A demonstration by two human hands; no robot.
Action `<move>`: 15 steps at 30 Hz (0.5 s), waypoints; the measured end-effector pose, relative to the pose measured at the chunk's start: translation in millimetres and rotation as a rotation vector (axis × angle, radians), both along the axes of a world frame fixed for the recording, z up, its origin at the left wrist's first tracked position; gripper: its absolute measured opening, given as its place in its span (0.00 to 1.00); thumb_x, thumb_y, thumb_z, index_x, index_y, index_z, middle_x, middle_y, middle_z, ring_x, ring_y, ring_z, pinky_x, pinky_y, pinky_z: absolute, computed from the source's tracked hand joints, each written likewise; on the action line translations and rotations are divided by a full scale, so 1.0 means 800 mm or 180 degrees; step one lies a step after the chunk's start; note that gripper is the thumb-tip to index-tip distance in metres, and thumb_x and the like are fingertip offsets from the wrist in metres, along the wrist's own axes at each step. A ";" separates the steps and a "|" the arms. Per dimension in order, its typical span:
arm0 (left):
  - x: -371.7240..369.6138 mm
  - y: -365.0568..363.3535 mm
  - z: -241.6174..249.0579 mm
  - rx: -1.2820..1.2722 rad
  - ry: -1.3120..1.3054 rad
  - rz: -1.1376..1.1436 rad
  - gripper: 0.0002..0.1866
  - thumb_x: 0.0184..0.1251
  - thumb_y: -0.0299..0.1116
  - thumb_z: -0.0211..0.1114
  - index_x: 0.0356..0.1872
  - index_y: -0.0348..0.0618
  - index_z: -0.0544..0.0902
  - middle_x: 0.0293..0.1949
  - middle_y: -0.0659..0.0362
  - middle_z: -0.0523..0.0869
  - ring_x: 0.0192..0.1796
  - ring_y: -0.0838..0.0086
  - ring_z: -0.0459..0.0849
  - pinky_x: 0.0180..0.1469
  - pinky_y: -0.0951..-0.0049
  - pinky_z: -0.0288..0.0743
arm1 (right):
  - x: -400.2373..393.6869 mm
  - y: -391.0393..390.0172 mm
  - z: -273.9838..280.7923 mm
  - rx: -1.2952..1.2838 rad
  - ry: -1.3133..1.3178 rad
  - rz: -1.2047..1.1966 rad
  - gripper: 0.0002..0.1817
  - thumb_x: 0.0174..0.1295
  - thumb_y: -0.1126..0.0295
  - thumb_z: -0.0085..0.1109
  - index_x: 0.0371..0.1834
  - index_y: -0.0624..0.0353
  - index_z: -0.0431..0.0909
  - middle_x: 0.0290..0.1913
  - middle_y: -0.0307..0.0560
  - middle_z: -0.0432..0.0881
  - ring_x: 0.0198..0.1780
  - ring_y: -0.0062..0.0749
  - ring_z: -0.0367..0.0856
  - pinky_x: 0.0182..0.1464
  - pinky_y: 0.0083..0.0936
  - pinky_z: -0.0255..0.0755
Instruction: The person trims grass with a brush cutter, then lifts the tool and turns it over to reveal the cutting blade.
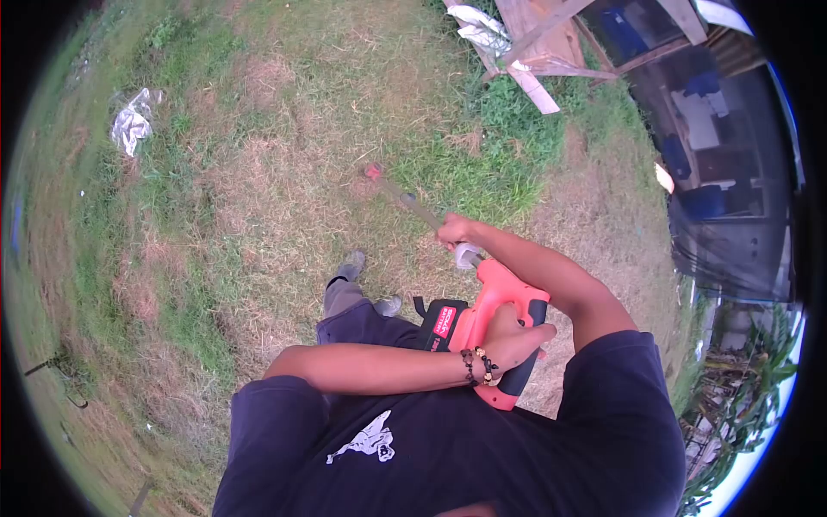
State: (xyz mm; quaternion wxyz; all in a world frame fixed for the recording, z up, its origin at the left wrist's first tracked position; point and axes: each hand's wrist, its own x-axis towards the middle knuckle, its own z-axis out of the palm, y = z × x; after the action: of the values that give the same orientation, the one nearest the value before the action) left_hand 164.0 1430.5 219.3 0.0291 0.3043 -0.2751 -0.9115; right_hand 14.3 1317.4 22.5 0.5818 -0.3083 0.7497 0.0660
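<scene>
A cordless grass trimmer (487,297) with an orange-red body and a black battery pack (444,323) lies slantwise across my front. My left hand (510,338), with beaded bracelets at the wrist, is closed round its rear handle. Further along, my right hand (454,231) grips the shaft (420,209), just ahead of a whitish wrapped part (466,255). The shaft runs forward and left to a reddish cutting head (372,171), low over dry, short grass. Blur hides the detail at the cutting head.
Taller green grass (482,177) grows right of the cutting head. A wooden structure (543,39) with a plank end stands at upper right, beside a dark mesh screen (724,146). Crumpled silvery sheeting (133,122) lies at left. My shoes (351,264) are on the grass below.
</scene>
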 end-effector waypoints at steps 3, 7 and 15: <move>0.005 -0.023 0.003 -0.0002 -0.0027 0.0015 0.12 0.47 0.28 0.64 0.24 0.36 0.69 0.20 0.57 0.76 0.18 0.76 0.78 0.18 0.77 0.72 | 0.005 -0.006 -0.022 -0.0098 0.0194 0.0485 0.10 0.45 0.72 0.52 0.28 0.69 0.72 0.15 0.46 0.74 0.14 0.32 0.72 0.17 0.29 0.65; 0.010 -0.027 -0.001 0.0042 -0.0142 -0.0081 0.11 0.47 0.28 0.65 0.23 0.36 0.70 0.19 0.58 0.76 0.18 0.76 0.78 0.17 0.77 0.72 | 0.031 -0.005 0.025 -0.0355 0.0237 0.0634 0.12 0.46 0.66 0.51 0.22 0.67 0.76 0.18 0.51 0.77 0.20 0.36 0.77 0.24 0.32 0.70; 0.002 -0.011 0.005 0.0100 -0.0141 -0.0763 0.11 0.46 0.29 0.64 0.23 0.37 0.69 0.20 0.59 0.76 0.18 0.77 0.78 0.19 0.78 0.73 | -0.019 0.063 0.008 -0.0033 0.0388 0.0148 0.14 0.45 0.67 0.50 0.30 0.68 0.70 0.18 0.49 0.75 0.18 0.35 0.76 0.18 0.32 0.67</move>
State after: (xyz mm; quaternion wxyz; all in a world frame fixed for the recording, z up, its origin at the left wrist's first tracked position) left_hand 165.4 1421.7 223.4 -0.0909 0.2898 -0.2958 -0.9057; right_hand -1.2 1368.0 28.7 0.5319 -0.3241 0.7767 0.0944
